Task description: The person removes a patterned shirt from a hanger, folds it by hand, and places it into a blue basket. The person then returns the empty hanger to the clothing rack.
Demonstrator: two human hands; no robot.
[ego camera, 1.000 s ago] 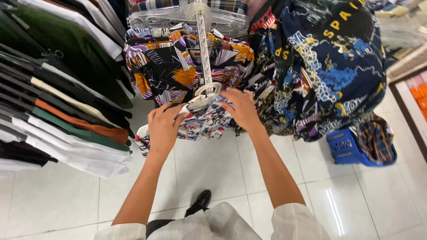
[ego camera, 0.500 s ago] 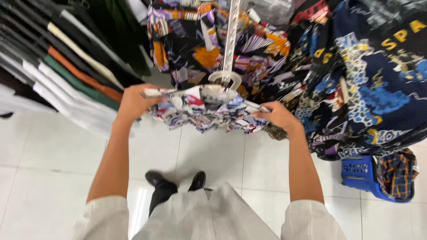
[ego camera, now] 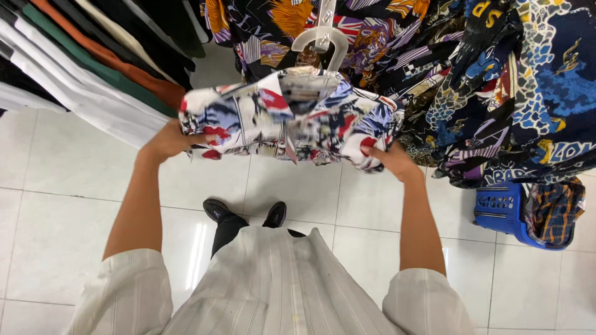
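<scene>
Head view: patterned shirt (ego camera: 288,121) held between both hands.

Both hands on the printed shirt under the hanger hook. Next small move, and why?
Probably lift the shirt a little and level it. The left hand and right hand grip its two ends, and its white hanger hook sits right at the hanging strip among the patterned shirts, so a short raise looks like enough to seat it. The image is blurred; whether it is already hooked is unclear.
</scene>
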